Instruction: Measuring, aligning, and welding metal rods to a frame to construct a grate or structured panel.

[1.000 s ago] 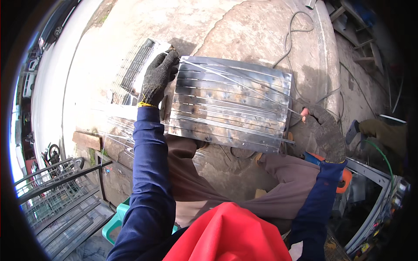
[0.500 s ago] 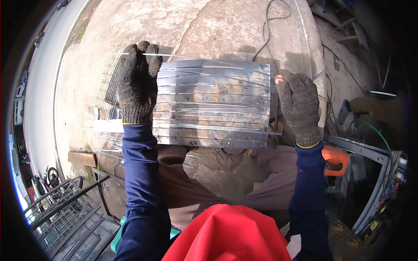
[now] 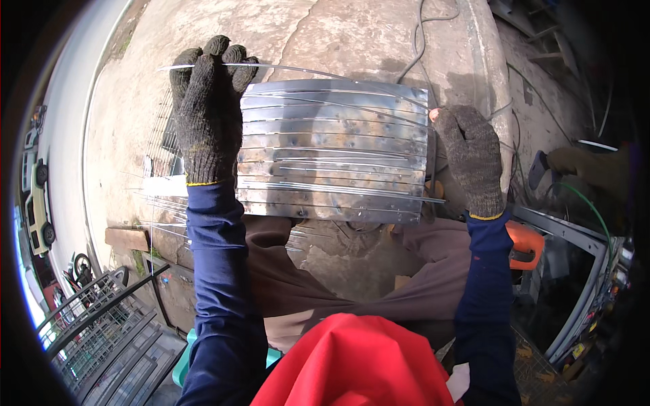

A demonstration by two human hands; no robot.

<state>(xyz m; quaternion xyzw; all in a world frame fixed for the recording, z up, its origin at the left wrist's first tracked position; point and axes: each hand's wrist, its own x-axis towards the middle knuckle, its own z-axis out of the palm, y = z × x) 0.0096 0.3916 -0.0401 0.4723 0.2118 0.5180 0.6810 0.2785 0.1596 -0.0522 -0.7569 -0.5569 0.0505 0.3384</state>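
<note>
My left hand [image 3: 208, 111], in a dark knitted glove, is closed around a thin metal rod [image 3: 298, 68] near its left end. My right hand [image 3: 469, 157], gloved the same way with a bare fingertip showing, pinches the rod's other end. The rod bows slightly across the far edge of a scorched metal plate [image 3: 325, 134] that has parallel lines running across it. Several more thin rods [image 3: 345, 187] lie lengthwise on this plate, one of them slanting near the far edge. The plate is in front of my knees.
Left of the plate lie a wire grid [image 3: 160, 139] and several loose rods [image 3: 166, 208]. A cable [image 3: 421, 40] runs over the concrete beyond. An orange-handled tool [image 3: 526, 245] is by my right forearm. Metal racks [image 3: 101, 325] stand at lower left. Another person's leg [image 3: 575, 161] shows at right.
Both hands and the rod between them appear farther up the view, the left hand moving most. The left fingers have spread a little around the rod.
</note>
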